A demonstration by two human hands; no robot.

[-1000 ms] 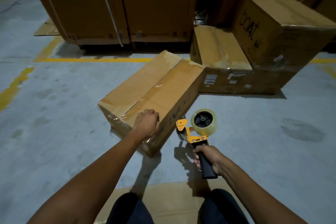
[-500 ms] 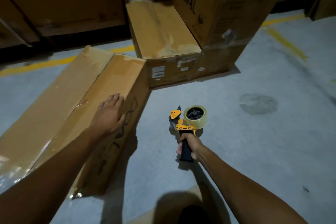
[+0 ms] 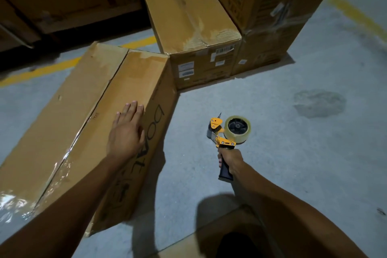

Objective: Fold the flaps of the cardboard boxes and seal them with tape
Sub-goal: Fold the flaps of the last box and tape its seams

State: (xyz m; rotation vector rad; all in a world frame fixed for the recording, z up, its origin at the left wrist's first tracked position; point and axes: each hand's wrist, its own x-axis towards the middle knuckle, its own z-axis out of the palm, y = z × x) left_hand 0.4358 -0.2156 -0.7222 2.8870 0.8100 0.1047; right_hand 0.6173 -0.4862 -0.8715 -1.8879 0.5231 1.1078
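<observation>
Head view, left hand on box, right hand holding dispenser

Matt cardboard box under glossy tape; rough concrete floor.

L hand flat on long box; tape dispenser to its right (held above floor).

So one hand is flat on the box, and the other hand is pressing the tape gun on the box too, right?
Not quite. The left hand does lie flat on the box, but the right hand holds the tape gun away from the box, over the floor. The head view shows this.
</observation>
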